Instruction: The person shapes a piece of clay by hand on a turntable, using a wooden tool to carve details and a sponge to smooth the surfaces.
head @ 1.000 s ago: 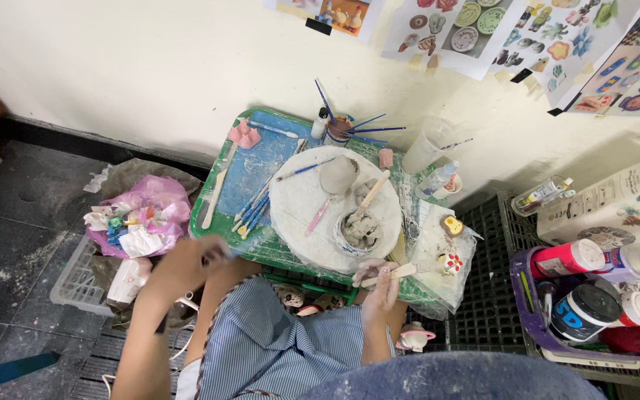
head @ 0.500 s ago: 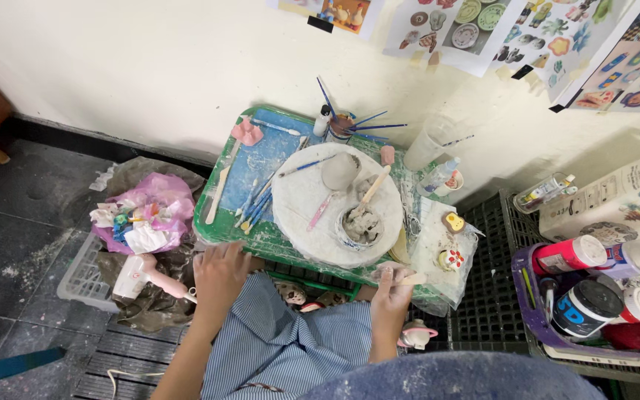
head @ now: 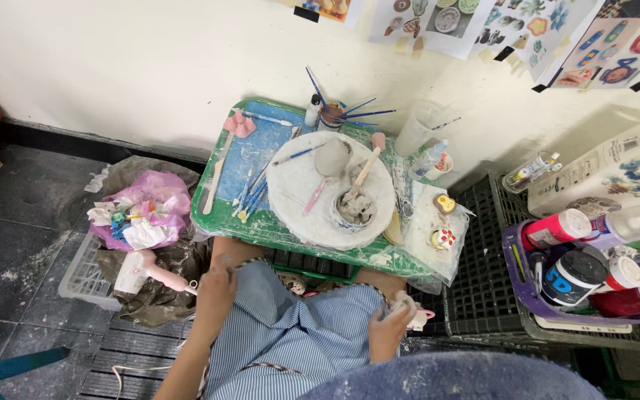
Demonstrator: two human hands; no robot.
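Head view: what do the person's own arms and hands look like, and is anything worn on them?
Both forearms are bare, with no sleeves, gloves, watch or bracelet visible. The left hand and the right hand carry pale dusty smears, like dried clay. Rings cannot be made out at this size. Both hands lie against a blue-and-white striped garment over the lap.

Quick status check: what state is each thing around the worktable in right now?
Left hand: on the striped apron.
Right hand: closed on a small pale piece, unclear what.
Turntable: paint-smeared, loaded.
Grey cup: upright.
Bowl: holds grey paste, a tool in it.
Brush jar: full, upright.
Pink bag: open, stuffed.
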